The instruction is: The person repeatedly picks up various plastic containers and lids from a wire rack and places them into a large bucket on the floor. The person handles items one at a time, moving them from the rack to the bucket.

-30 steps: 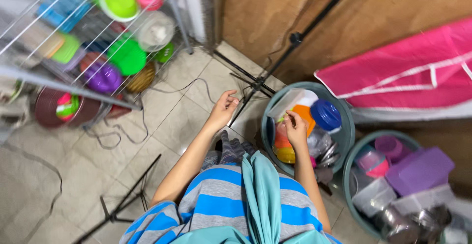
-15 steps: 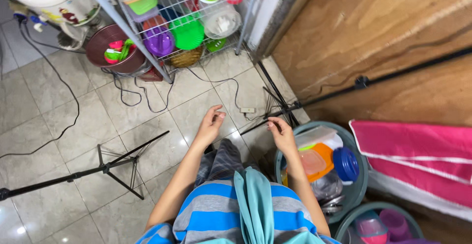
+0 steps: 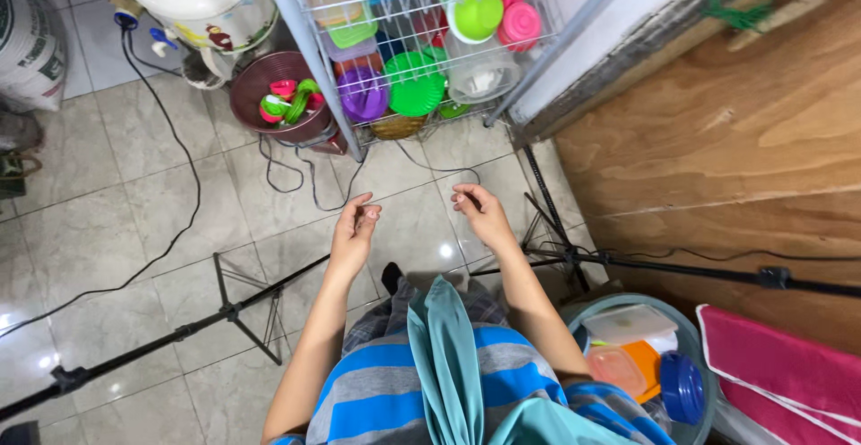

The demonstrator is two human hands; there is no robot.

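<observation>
Left hand (image 3: pixel 352 232) and right hand (image 3: pixel 484 214) raised, empty, fingers loosely curled. Wire rack (image 3: pixel 421 46) at 12 o'clock. Basin (image 3: pixel 695 337) of plastic containers at 4 o'clock.

Bright, even light from overhead. Glare spots on the glossy floor tiles (image 3: pixel 117 230): one between the forearms, more at the floor's left edge. Shadows soft and short, darkest under the rack (image 3: pixel 421 41). Focus is sharp across the centre, no motion blur on either hand. Wide-angle lens: the rack's posts and the wood panel (image 3: pixel 717 131) lean outward toward the edges. Colours saturated, nothing clipped.
</observation>
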